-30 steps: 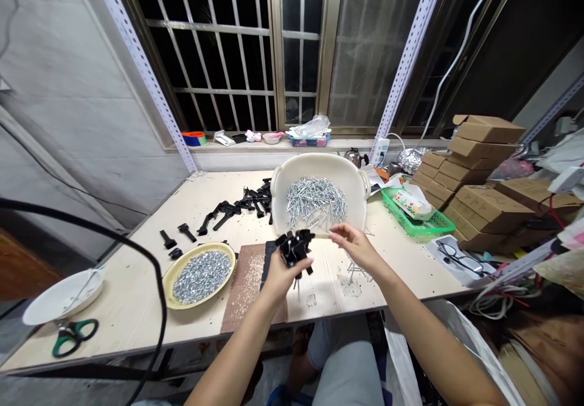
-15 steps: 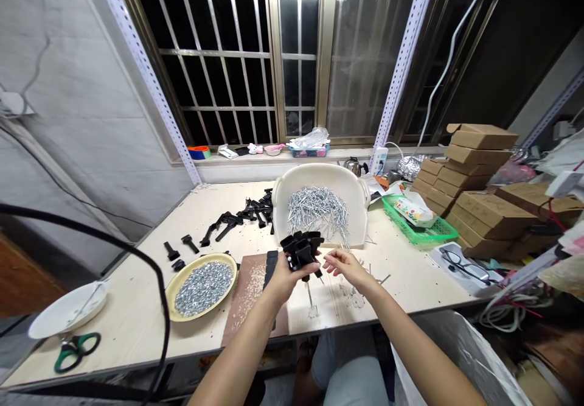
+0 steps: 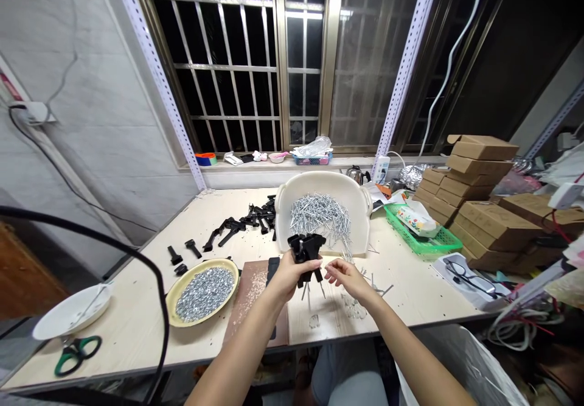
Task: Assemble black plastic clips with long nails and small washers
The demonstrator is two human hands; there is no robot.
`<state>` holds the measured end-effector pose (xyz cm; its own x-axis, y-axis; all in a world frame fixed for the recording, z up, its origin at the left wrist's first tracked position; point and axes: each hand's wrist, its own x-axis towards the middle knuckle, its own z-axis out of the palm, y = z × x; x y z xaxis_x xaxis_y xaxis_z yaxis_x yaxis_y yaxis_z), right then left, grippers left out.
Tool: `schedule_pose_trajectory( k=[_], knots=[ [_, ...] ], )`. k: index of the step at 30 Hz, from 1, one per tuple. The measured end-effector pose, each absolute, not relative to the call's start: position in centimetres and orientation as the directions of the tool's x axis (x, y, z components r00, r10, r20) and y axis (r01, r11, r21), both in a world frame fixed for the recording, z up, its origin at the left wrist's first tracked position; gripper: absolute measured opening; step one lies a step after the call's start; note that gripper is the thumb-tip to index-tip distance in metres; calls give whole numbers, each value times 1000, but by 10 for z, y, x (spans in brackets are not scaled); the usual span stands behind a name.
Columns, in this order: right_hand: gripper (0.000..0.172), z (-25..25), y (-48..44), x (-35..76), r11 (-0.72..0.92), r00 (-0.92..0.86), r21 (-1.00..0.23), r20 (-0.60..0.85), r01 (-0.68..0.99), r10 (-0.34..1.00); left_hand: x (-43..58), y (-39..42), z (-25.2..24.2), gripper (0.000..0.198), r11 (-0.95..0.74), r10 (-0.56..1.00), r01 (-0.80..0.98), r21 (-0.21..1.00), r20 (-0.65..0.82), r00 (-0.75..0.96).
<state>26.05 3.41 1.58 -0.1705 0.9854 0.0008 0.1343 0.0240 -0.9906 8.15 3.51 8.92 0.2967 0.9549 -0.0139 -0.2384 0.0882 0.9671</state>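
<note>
My left hand [image 3: 286,274] is closed round a bundle of black plastic clips [image 3: 306,251], held upright above the table with thin metal pins sticking out below. My right hand [image 3: 343,274] is just right of the bundle, its fingertips pinched by the lower ends of the clips; what they hold is too small to make out. Behind both hands stands a white basin [image 3: 360,208] heaped with silver nails [image 3: 320,213]. A few loose nails [image 3: 374,282] lie on the table by my right hand.
A yellow dish of small silver screws [image 3: 203,284] sits left of a brown board [image 3: 247,297]. Loose black clips [image 3: 244,222] lie behind it. A white plate [image 3: 68,311] and green scissors [image 3: 75,352] are far left. A green basket [image 3: 422,226] and cardboard boxes [image 3: 483,202] stand right.
My right hand has drawn back from the basin's edge to the lower end of the clip bundle. My left hand has turned the bundle more upright. The camera has tilted up slightly.
</note>
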Motion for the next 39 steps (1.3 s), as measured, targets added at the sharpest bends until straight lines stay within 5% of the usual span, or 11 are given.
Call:
schedule_pose_trajectory(
  k=[9, 12, 15, 20, 26, 29, 34, 39],
  knots=[
    [22, 31, 20, 253, 322, -136, -914, 296, 248, 946, 92, 39, 63, 42, 25, 977, -215, 976, 21, 211],
    [12, 38, 10, 241, 470, -62, -736, 508, 487, 859, 100, 44, 54, 38, 26, 994, -285, 958, 4, 105],
    [5, 40, 1, 221, 538, -174, -497, 604, 681, 778, 111, 49, 49, 36, 55, 997, -372, 927, -72, -31],
    [19, 31, 3, 191, 343, -91, -320, 601, 883, 794, 121, 52, 44, 33, 67, 987, -488, 870, -131, -97],
    [16, 20, 18, 188, 252, 68, -460, 574, 851, 816, 112, 50, 38, 40, 77, 996, -494, 866, -45, 77],
    [11, 10, 27, 199, 237, 107, -619, 466, 749, 878, 110, 52, 28, 44, 225, 971, -492, 841, -152, 185],
    [15, -27, 44, 219, 119, 72, -956, 143, 268, 987, 114, 63, 3, 58, 548, 836, -311, 776, -500, 224],
    [33, -56, 51, 234, -13, 43, -1000, -14, -14, 999, 111, 72, -16, 29, 577, 817, -157, 801, -564, 122]
  ],
)
